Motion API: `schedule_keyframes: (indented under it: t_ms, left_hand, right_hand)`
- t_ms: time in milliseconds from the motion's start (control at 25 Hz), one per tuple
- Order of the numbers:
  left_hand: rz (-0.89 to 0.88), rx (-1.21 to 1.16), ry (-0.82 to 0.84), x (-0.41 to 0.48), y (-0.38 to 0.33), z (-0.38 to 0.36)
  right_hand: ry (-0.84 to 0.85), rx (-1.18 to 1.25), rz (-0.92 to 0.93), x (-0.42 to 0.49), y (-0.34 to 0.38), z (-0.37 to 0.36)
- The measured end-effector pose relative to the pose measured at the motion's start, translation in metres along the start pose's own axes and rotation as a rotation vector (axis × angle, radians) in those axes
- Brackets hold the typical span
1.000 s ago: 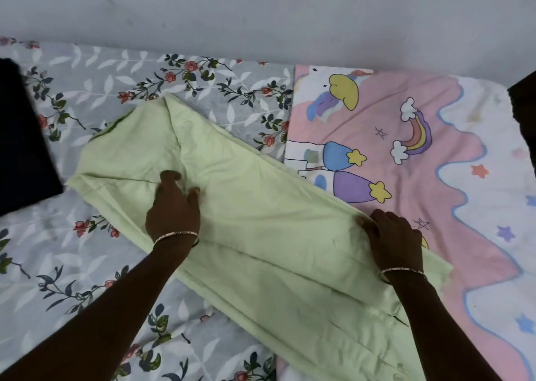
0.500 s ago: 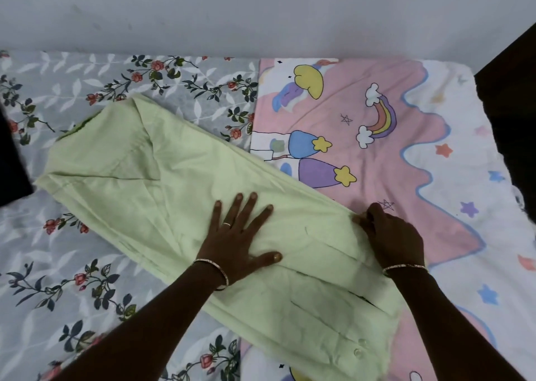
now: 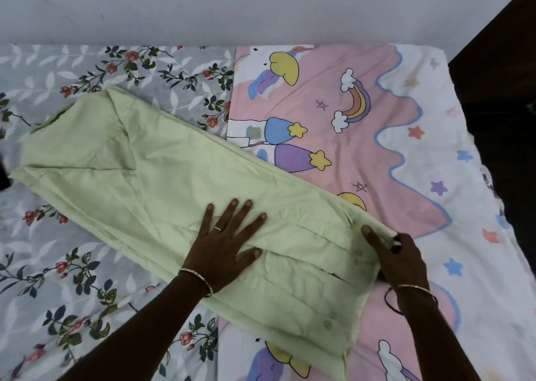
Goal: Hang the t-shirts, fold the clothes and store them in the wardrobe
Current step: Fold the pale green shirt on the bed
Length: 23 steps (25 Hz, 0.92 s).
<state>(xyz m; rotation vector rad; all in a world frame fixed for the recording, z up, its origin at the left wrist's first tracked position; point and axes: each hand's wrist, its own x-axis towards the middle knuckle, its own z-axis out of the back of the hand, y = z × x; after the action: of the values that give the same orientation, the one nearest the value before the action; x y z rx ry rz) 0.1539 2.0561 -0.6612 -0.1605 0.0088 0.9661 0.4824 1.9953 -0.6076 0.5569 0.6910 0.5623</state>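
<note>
A pale green buttoned garment (image 3: 150,172) lies folded into a long strip, running diagonally across the bed from upper left to lower right. My left hand (image 3: 229,244) presses flat on its middle with fingers spread. My right hand (image 3: 397,259) grips the garment's right edge near the buttons, thumb on top and fingers curled under the cloth.
The bed carries a grey floral sheet (image 3: 72,279) on the left and a pink cartoon sheet (image 3: 391,148) on the right. A pale wall (image 3: 261,6) runs behind. A dark piece of furniture (image 3: 504,76) stands at the right edge, and something dark (image 3: 3,175) sits at far left.
My left hand slid from the garment's upper left to its middle and flattened. My right hand shifted from resting on the right edge to gripping it. The view moved rightward.
</note>
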Motion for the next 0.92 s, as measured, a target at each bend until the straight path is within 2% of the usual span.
schedule_keyframes:
  t_ms: [120, 280, 400, 600, 760, 920]
  left_hand:
    - [-0.012, -0.009, 0.018, 0.000, 0.001, 0.003]
    - [0.001, -0.009, 0.027, -0.001, 0.000, 0.000]
    - [0.016, -0.005, 0.007, -0.001, 0.000, -0.005]
    - [0.021, -0.016, -0.031, -0.001, 0.002, -0.011]
    - [0.018, -0.008, -0.031, -0.003, 0.001, -0.011]
    - [0.031, -0.009, -0.011, -0.005, -0.001, -0.011]
  right_hand:
    - [0.074, 0.167, -0.145, -0.032, -0.019, -0.012]
    - [0.119, 0.297, -0.095, -0.069, -0.032, -0.040]
    - [0.089, 0.418, -0.076, -0.077, -0.024, -0.051]
    - [-0.024, 0.425, -0.070, -0.088, -0.016, -0.067]
    - [-0.041, 0.718, -0.095, -0.079, -0.001, -0.068]
    - [-0.096, 0.639, 0.076, -0.078, -0.006, -0.057]
